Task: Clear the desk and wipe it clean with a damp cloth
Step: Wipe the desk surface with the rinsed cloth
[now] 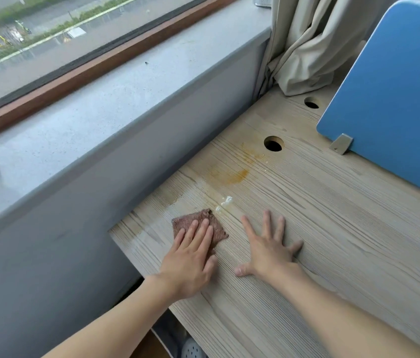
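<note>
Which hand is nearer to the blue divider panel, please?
Right. The right hand lies flat on the desk, below-left of the blue divider panel; the left hand presses the cloth farther left.

We see the cloth (198,218), brown, small and roughly square, lying flat on the desk (333,241) left of centre in the frame. Its near part is under the straight fingers of our left hand (191,259). The desk is pale wood-grain. It bears an orange stain (229,175) above the cloth, and white crumbs (225,201) just beside the cloth's upper corner.
</note>
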The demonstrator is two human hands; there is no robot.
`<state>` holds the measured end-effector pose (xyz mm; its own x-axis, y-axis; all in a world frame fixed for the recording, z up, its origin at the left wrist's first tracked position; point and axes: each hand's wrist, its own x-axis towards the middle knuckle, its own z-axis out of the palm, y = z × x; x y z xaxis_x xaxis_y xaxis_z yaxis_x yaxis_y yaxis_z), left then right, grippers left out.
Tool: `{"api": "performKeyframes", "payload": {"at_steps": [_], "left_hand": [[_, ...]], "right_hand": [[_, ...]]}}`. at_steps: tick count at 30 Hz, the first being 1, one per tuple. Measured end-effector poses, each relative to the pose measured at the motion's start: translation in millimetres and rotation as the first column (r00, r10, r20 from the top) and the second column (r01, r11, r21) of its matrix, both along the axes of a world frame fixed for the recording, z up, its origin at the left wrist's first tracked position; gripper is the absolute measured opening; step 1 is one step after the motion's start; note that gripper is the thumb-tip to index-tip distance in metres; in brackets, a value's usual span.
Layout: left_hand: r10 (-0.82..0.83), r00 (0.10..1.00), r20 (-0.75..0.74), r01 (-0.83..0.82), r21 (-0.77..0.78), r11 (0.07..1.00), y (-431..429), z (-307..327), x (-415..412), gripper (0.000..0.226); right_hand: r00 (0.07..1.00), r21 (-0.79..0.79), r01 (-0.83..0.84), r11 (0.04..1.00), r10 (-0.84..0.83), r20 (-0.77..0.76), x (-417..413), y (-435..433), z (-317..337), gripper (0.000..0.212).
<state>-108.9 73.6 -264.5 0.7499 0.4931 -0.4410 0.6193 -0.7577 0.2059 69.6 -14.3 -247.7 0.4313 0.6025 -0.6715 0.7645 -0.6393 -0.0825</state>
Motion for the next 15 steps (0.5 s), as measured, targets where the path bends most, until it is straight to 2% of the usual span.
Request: {"api": "performKeyframes", "payload": {"at_steps": [3,6,15], "left_hand": [[-0.053,0.999,-0.007,0.052,-0.016,0.999,13.6,1.8,-3.3,0.062],[-0.016,1.000,0.021,0.017,-0.051,0.999,25.2,-0.4,12.3,0.061],[-0.093,0.995,0.041,0.093,0.004,0.996,24.9,-2.0,16.6,0.063]], "right_hand": [[1.000,-0.013,0.007,1.000,-0.007,0.004,-0.9,3.4,0.9,0.132],[1.000,-0.041,0.026,0.999,-0.026,0.015,-3.3,8.4,1.2,0.132],[0.999,-0.051,0.030,0.998,-0.029,0.012,-2.2,10.2,0.6,0.132]]}}
